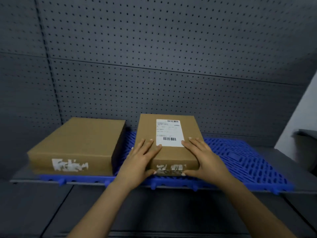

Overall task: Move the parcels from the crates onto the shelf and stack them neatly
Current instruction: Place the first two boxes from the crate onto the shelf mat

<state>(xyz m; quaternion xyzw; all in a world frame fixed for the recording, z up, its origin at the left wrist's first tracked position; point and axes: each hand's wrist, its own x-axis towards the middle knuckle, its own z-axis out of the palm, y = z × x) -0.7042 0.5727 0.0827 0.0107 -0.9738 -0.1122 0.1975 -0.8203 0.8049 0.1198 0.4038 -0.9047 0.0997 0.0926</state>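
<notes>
Pegboard backing, grey shelf, blue mat: parcel being seated.
Head view: labelled parcel lies on the mat, right of a larger parcel, a gap between. Left hand and right hand rest flat-fingered on top, thumbs against its front face. Judged: placement step; next, square it up and let go.

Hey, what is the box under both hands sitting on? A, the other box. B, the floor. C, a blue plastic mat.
C: the box under the left hand and right hand lies flat on the blue mat, beside the other box, not on it.
</notes>
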